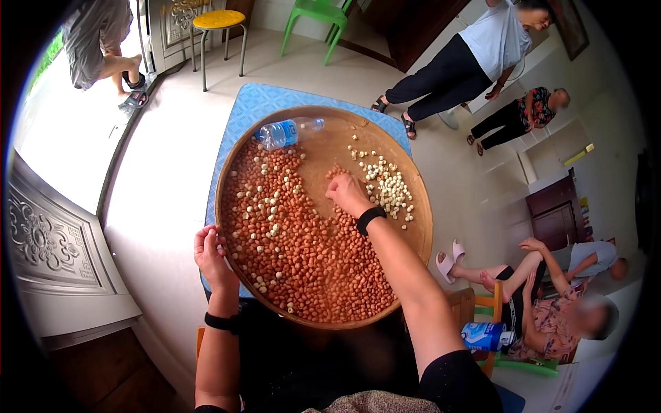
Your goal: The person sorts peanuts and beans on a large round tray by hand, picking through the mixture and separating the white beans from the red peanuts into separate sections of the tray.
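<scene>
A wide round tray [428, 234] rests on a blue-topped table [241, 103]. Reddish-brown nuts or seeds [310, 261] cover its left and lower parts, with pale ones scattered among them. More pale seeds [391, 187] lie in a group at the upper right. My left hand [210, 249] is at the tray's left rim, fingertips pinched on something too small to make out. Over the middle of the tray, my right hand [346, 193] has its fingers closed at the edge of the brown pile; what they hold, if anything, is hidden. A clear plastic bottle [279, 134] lies inside at the upper left.
Beyond the table are a yellow stool [219, 19] and a green chair [317, 12]. One person stands in the doorway at the upper left, two stand at the upper right, and two sit at the lower right near a blue-labelled container [482, 336].
</scene>
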A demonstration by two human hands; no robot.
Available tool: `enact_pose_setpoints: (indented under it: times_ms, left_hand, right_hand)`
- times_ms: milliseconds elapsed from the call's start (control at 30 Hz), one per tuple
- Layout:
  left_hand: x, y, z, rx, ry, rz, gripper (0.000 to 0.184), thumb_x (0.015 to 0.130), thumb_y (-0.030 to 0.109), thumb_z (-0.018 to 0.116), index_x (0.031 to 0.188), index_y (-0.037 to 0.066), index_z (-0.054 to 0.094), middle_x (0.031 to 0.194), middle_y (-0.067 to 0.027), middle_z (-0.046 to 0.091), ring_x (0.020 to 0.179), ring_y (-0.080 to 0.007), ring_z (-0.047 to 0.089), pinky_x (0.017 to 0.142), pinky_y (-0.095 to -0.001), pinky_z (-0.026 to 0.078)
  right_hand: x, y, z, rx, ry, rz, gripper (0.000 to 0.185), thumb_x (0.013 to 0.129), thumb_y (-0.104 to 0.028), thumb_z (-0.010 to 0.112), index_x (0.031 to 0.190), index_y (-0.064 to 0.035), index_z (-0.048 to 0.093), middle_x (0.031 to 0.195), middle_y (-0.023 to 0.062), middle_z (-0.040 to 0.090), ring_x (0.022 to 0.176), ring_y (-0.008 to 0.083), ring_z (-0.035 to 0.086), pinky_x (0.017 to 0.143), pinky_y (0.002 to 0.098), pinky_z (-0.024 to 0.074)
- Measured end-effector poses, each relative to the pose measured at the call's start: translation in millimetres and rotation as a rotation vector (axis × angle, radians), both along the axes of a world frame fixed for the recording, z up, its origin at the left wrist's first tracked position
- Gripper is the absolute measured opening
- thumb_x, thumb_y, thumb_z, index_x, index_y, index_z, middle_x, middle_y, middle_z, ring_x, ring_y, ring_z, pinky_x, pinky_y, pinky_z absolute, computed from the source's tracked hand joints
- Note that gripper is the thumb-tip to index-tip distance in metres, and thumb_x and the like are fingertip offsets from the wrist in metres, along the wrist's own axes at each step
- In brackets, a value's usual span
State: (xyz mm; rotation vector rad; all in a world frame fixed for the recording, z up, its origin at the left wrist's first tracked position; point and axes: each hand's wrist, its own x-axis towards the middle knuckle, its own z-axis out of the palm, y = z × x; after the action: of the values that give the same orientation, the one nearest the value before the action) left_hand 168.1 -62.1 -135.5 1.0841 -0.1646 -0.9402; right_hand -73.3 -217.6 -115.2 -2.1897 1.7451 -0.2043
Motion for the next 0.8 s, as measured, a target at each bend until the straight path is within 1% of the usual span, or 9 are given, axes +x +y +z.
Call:
enact_pose_setpoints:
  times_ms: [67, 233, 300, 367, 433, 567, 633, 700, 800]
  left_hand:
    - [0, 0, 0, -0.005, -0.001, -0.003, 0.005, 0.085, 0.011, 0.049, 0.085, 0.008, 0.053, 0.08, 0.0017, 0.055, 0.062, -0.0019, 0.044, 0.051, -0.0134, 0.033]
    - [1, 1, -2, -0.008, 0.02, -0.014, 0.006, 0.086, 0.012, 0.049, 0.086, 0.008, 0.053, 0.081, 0.0016, 0.055, 0.064, -0.0021, 0.044, 0.052, -0.0137, 0.033]
    - [2, 1, -4, -0.006, 0.016, -0.014, 0.005, 0.085, 0.012, 0.049, 0.086, 0.008, 0.053, 0.081, 0.0015, 0.055, 0.064, -0.0022, 0.044, 0.052, -0.0137, 0.033]
    - [2, 0, -3, -0.008, 0.013, -0.017, 0.005, 0.085, 0.012, 0.049, 0.086, 0.008, 0.053, 0.081, 0.0015, 0.055, 0.064, -0.0023, 0.044, 0.052, -0.0137, 0.033]
    - [1, 0, -1, -0.01, 0.005, -0.013, 0.005, 0.085, 0.011, 0.049, 0.086, 0.008, 0.053, 0.081, 0.0014, 0.055, 0.064, -0.0023, 0.044, 0.052, -0.0137, 0.033]
    - [2, 0, -3, -0.003, 0.005, -0.015, 0.005, 0.085, 0.011, 0.049, 0.086, 0.008, 0.053, 0.081, 0.0013, 0.055, 0.064, -0.0024, 0.044, 0.052, -0.0137, 0.033]
    - [2, 0, -4, -0.008, 0.003, -0.012, 0.005, 0.085, 0.011, 0.048, 0.086, 0.008, 0.053, 0.081, 0.0014, 0.055, 0.063, -0.0023, 0.044, 0.052, -0.0137, 0.033]
    - [2, 0, -4, -0.002, 0.001, -0.014, 0.005, 0.085, 0.011, 0.048, 0.086, 0.008, 0.053, 0.081, 0.0014, 0.055, 0.063, -0.0023, 0.044, 0.051, -0.0137, 0.033]
    - [2, 0, -3, -0.003, 0.011, -0.014, 0.005, 0.085, 0.011, 0.049, 0.086, 0.008, 0.053, 0.081, 0.0013, 0.055, 0.063, -0.0022, 0.044, 0.051, -0.0137, 0.033]
  right_hand:
    - [-2, 2, 5, 0.002, 0.013, 0.013, 0.007, 0.069, -0.014, 0.064, 0.07, -0.0066, 0.064, 0.077, 0.0115, 0.063, 0.072, 0.0249, 0.06, 0.067, 0.0345, 0.0481]
    - [-27, 7, 21, 0.056, -0.246, -0.107, 0.013, 0.068, -0.018, 0.065, 0.068, -0.0049, 0.063, 0.071, 0.0106, 0.063, 0.064, 0.021, 0.06, 0.06, 0.0305, 0.0472]
    - [-47, 8, 26, -0.075, -0.29, -0.195, 0.016, 0.068, -0.02, 0.065, 0.067, -0.0041, 0.063, 0.067, 0.0108, 0.062, 0.062, 0.0214, 0.06, 0.058, 0.0299, 0.0464]
    - [-55, 11, 40, -0.167, -0.149, -0.43, 0.021, 0.072, -0.027, 0.063, 0.071, -0.0057, 0.063, 0.068, 0.0144, 0.061, 0.063, 0.0256, 0.06, 0.056, 0.0347, 0.0443]
    - [-61, 12, 40, -0.372, -0.026, -0.522, 0.021, 0.076, -0.026, 0.058, 0.076, -0.0049, 0.062, 0.071, 0.0168, 0.061, 0.064, 0.0301, 0.059, 0.057, 0.039, 0.0435]
    - [-50, 15, 38, -0.207, -0.036, -0.551, 0.022, 0.079, -0.024, 0.052, 0.08, -0.0033, 0.061, 0.072, 0.0182, 0.06, 0.067, 0.0342, 0.058, 0.059, 0.0415, 0.0431]
    - [-41, 19, 19, -0.072, -0.14, -0.244, 0.023, 0.08, -0.022, 0.05, 0.078, -0.0018, 0.061, 0.073, 0.0181, 0.06, 0.071, 0.0331, 0.057, 0.062, 0.0416, 0.043]
    - [-15, 31, 18, -0.041, -0.096, 0.051, 0.019, 0.078, -0.02, 0.053, 0.077, -0.0025, 0.061, 0.078, 0.0158, 0.061, 0.076, 0.0282, 0.059, 0.066, 0.0398, 0.0447]
    - [8, 41, 14, 0.066, -0.114, 0.129, 0.014, 0.076, -0.016, 0.056, 0.077, -0.004, 0.063, 0.084, 0.0133, 0.061, 0.078, 0.0243, 0.059, 0.069, 0.0374, 0.0462]
